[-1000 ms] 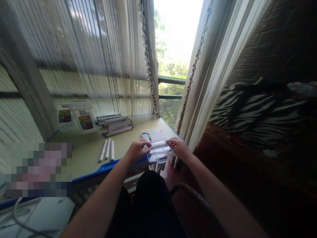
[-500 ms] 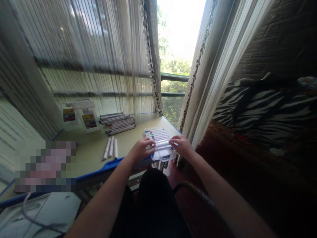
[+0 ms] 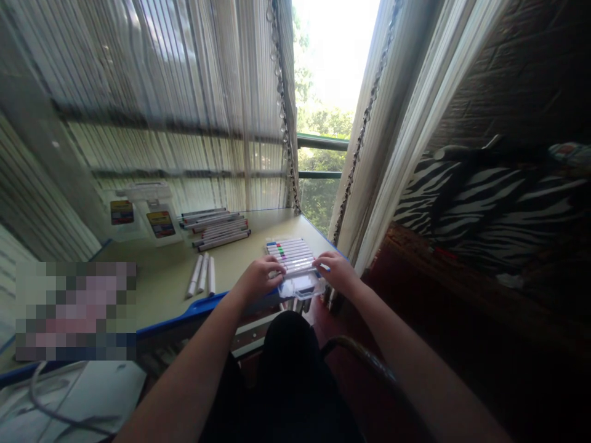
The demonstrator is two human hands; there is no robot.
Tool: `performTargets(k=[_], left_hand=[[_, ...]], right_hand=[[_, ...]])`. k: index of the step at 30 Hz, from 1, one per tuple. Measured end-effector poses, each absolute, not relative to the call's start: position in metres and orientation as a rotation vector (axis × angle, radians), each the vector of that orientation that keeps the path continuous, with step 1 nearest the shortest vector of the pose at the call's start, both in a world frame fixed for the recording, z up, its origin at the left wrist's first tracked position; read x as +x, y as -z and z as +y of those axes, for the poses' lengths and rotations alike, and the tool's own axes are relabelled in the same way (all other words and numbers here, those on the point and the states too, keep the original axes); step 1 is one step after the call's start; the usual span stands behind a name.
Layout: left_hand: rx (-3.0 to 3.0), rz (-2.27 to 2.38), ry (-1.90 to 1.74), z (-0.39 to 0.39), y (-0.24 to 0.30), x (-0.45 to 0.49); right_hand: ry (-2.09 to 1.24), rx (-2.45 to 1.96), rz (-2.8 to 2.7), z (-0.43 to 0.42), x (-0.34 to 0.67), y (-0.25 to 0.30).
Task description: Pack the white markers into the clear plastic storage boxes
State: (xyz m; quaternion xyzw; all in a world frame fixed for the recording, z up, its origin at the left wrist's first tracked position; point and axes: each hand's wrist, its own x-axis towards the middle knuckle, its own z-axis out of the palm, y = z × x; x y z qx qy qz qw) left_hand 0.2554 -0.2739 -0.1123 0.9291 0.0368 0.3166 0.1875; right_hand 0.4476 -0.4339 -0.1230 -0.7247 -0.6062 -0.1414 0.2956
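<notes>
Clear case [image 3: 302, 289]: on near edge of table [image 3: 161, 280] | left hand [image 3: 261, 277], right hand [image 3: 339, 269]: at two ends of nearest marker [image 3: 300, 267], whether clamped I cannot tell | change: it now seems closer to marker row [image 3: 292, 248], which looks tighter

Before you, a clear plastic case [image 3: 300, 285] lies near the edge of the table [image 3: 235, 261]; slim white markers [image 3: 295, 251], some with coloured ends, lie side by side in it.

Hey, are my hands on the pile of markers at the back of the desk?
No, the left hand and right hand are both at the clear case, by the front of the desk.
</notes>
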Motion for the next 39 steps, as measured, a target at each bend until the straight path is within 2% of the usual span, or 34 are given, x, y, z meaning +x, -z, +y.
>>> performTargets(k=[16, 29, 39], left_hand=[[2.586, 0.129, -0.862, -0.275, 0.11, 0.257], [2.543, 0.242, -1.003, -0.278, 0.109, 0.253], [2.505, 0.466, -0.932, -0.269, 0.112, 0.257]], right_hand=[[0.392, -1.977, -1.634, -0.435, 0.443, 0.121], [0.365, -1.965, -1.268, -0.427, 0.427, 0.13], [0.429, -2.016, -1.058, -0.422, 0.417, 0.139]])
